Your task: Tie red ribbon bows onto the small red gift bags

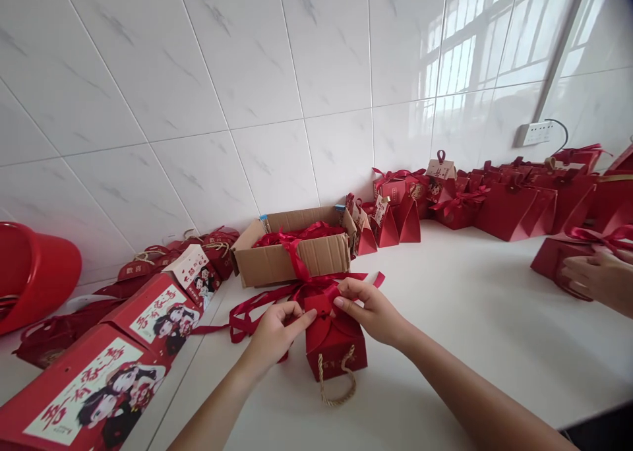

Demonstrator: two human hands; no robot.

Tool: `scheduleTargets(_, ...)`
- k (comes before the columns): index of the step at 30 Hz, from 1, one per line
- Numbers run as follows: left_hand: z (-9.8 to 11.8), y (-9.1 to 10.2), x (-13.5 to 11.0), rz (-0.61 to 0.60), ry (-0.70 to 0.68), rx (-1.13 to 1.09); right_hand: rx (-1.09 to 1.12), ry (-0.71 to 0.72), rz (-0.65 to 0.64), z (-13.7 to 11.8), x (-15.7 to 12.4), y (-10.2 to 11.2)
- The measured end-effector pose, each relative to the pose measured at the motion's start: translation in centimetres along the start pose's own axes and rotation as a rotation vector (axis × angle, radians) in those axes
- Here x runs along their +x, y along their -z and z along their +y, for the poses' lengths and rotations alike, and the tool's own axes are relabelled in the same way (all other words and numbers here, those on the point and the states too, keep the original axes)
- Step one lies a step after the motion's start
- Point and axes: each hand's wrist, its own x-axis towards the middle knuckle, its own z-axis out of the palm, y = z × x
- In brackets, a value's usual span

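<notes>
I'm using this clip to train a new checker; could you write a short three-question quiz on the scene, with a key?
1. The person's left hand and right hand are at the top of a small red cardboard gift box. What is at the box's near side?
A) a metal chain
B) a beige twisted-rope handle
C) a green paper tag

2. True or false: red satin ribbon hangs over the near wall of the open brown cardboard carton.

3. Where does a co-worker's hand show, and what is it at?

Key:
1. B
2. True
3. At the picture's right edge, at another red box topped with ribbon
</notes>
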Motion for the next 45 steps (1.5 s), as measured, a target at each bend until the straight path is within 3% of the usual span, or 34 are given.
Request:
scheduleTargets(4, -0.6, 0.3, 0.3, 0.090, -0.054, 0.038, -0.020, -0.040, -0.035, 0.0, -0.1, 0.3)
scheduleTargets(8, -0.9, 1.1, 0.1, 0.090, -0.104, 0.056, -0.110, -0.059, 0.005, -0.4, -0.3, -0.1)
scheduleTargets(16, 2.8, 4.2, -0.8, -0.156, -0.301, 0.127, -0.352, -0.099, 0.214, -1.1, 0.2, -2.2)
scheduleTargets(20, 5.4, 3.6, -0.1, -0.186, -0.307, 0.245, -0.353, -0.017, 0.127, -1.3, 0.2, -2.3)
scheduleTargets(23, 7.1, 3.0, 1.0, -0.210, -0.453, 0.348, -0.306, 0.052, 0.047, -1.5, -0.1, -2.1)
scheduleTargets(27, 8.4, 2.3, 2.3, -0.270, -0.602, 0.435, -0.276, 0.071, 0.044, -1.5, -0.1, -2.1)
scheduleTargets(29, 8.4, 1.8, 2.8, -0.146, -0.629, 0.477, -0.265, 0.057, 0.072, -1.3, 0.0, -2.2)
scheduleTargets(32, 7.6, 1.3, 2.9, 0.217, -0.596, 0.524, -0.217, 0.008, 0.107, -1.1, 0.1, -2.2)
scheduleTargets(34, 6.7, 1.2, 2.4, 0.360, -0.550, 0.521, -0.171, -0.021, 0.109, -1.0, 0.2, -2.1)
scheduleTargets(36, 5.7, 1.2, 1.6, 0.308, -0.490, 0.475, -0.128, -0.036, 0.100, -1.0, 0.1, -2.0)
scheduleTargets(40, 3.9, 1.2, 0.1, 0.016, -0.286, 0.180, -0.144, -0.011, 0.073, -0.9, 0.0, -1.9)
scheduleTargets(45, 2.2, 0.8, -0.7, 0.086, -0.267, 0.035, -0.166, 0.001, 0.157, -0.5, -0.1, -2.2)
